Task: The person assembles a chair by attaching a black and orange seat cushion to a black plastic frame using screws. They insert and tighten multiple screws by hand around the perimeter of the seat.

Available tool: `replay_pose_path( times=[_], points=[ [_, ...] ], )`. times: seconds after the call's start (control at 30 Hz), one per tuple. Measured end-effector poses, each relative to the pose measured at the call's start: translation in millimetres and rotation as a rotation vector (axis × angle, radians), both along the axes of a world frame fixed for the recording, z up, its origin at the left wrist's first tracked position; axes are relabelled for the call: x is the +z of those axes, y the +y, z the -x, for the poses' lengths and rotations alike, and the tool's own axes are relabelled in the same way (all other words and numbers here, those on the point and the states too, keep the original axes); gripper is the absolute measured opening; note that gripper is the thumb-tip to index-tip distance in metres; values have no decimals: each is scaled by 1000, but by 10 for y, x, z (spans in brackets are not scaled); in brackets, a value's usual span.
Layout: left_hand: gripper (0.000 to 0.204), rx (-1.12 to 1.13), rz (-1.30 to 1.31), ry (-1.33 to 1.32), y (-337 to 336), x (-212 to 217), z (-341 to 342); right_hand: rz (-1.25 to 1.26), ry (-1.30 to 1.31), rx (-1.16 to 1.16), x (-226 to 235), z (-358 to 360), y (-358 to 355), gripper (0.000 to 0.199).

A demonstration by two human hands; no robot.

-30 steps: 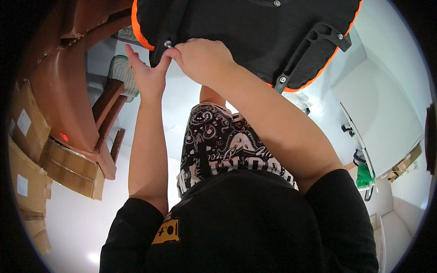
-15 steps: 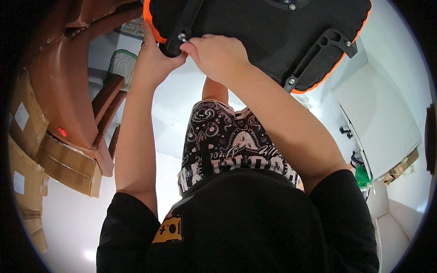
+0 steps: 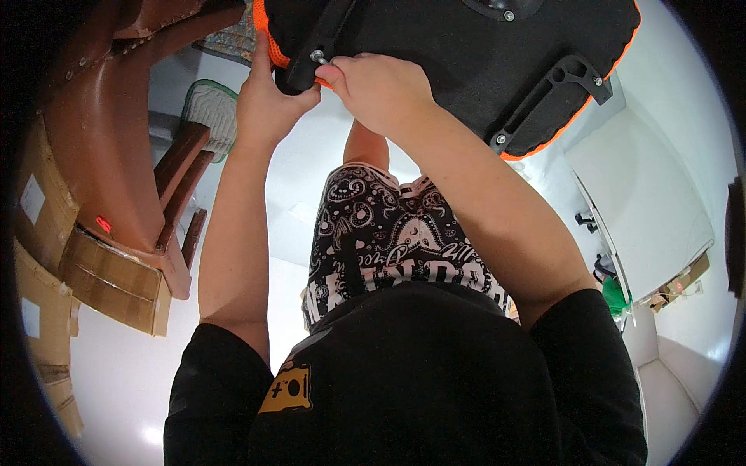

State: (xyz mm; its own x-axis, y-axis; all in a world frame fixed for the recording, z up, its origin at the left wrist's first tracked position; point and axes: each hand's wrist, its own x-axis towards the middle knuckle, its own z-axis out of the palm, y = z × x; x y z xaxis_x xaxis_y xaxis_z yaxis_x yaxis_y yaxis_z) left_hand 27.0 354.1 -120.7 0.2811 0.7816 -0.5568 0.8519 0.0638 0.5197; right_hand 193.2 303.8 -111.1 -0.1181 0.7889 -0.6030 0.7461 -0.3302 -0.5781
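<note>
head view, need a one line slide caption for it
Right grip at a bolt on a black bar, left grip by a corner of the orange-edged pad.

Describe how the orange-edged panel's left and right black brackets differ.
The left bracket shows one bolt; the right bracket shows two. The left bracket runs off the picture's top; the right bracket's hooked upper end shows. The left hand and right hand are at the left bracket; neither is at the right bracket. Both are black, set on the panel.
</note>
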Motion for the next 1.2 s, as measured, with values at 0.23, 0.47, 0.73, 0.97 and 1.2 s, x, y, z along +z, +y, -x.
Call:
replay_pose_path(
  times=[0.23, 0.47, 0.73, 0.97, 1.2],
  points=[
    [110, -12, -22, -73, 28, -105, 51, -74, -45, -32, -54, 47, -10, 43],
    [71, 879, 385, -487, 27, -99, 11, -60, -59, -45, -58, 18, -120, 43],
    [78, 900, 336, -339, 425, -226, -399, -71, -32, -19, 35, 8, -46, 43],
    [68, 810, 111, -550, 178, -357, -336, -93, -15, -67, -7, 55, -142, 42],
    [64, 416, -48, -395, 123, -165, -393, -174, -68, -70, -59, 40, -192, 42]
  ],
)
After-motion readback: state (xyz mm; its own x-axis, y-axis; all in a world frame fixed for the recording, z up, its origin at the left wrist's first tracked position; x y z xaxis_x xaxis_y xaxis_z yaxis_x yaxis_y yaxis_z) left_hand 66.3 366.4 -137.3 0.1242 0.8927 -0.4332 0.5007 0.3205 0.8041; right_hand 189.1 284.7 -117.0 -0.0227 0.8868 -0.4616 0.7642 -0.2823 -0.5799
